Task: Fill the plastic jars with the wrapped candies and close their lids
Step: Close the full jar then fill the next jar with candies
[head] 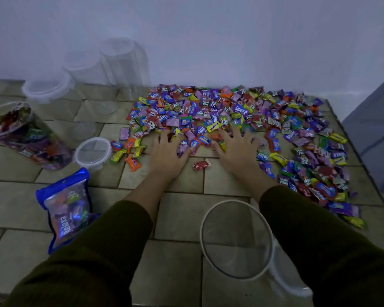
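At the left edge of the frame we see a filled jar (pixel 29 138) on the tiled surface. A loose lid (pixel 93 152) lies just beside it and a blue candy bag (pixel 68 209) below. Lidded empty jars (pixel 122 63) stand at upper left by the wall. In the middle, our left hand (pixel 166 151) and right hand (pixel 237 151) lie palm down, fingers spread wide on the near edge of the wrapped candies (pixel 253 111). An open jar (pixel 235 240) sits at bottom centre, partly behind our right sleeve (pixel 308 229).
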